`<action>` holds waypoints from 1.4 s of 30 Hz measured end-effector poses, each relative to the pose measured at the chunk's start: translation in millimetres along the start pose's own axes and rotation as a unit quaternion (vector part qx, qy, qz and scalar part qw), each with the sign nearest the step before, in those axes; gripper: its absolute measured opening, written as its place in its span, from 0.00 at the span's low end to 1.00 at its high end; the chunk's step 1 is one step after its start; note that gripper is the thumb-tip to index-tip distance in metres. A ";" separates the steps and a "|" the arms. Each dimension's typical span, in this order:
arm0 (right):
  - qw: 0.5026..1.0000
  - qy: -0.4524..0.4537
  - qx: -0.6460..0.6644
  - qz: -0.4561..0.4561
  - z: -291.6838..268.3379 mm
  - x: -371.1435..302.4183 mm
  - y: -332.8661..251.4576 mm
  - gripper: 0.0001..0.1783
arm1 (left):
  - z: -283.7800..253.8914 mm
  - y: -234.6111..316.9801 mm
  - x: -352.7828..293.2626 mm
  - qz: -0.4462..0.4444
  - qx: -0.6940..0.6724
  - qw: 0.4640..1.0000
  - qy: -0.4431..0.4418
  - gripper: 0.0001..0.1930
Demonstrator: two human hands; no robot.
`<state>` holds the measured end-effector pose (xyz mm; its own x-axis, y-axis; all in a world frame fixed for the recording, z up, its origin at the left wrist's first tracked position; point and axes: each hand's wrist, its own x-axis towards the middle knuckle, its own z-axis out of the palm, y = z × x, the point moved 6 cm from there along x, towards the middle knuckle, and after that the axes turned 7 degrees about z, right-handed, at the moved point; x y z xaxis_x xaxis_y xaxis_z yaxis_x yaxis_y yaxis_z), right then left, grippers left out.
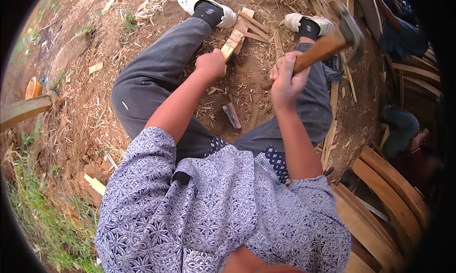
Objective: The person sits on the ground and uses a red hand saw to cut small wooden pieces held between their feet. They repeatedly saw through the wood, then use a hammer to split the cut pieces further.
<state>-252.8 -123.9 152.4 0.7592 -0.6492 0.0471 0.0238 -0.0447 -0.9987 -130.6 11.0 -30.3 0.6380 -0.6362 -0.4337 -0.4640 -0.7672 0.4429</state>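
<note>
My left hand is closed round the near end of a pale, narrow piece of wood. The wood slants away across the ground between my feet, its far end beside my left shoe. In my right hand is a hammer-shaped tool, gripped by its thick wooden handle. Its curved metal head is raised to the upper right, apart from the wood and slightly blurred. Thin wooden strips lie by the held piece. On the dirt between my legs rests a small reddish-grey block.
Wood chips and slivers litter the dirt. Curved timbers are stacked at the lower right, with another curved beam at the left. Other people's legs show at the right. Grass grows lower left; an orange object lies farther left.
</note>
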 end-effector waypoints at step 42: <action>0.956 -0.021 -0.292 0.005 -9.6 19.9 80.8 0.21 | 4.6 16.4 15.0 0.015 0.036 0.999 0.011 0.25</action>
<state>-242.0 -147.7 72.8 0.7832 -0.6214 0.0240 -0.3420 -0.4627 -0.8179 -131.5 -11.5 -33.1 0.6359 -0.6573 -0.4044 -0.5257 -0.7526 0.3966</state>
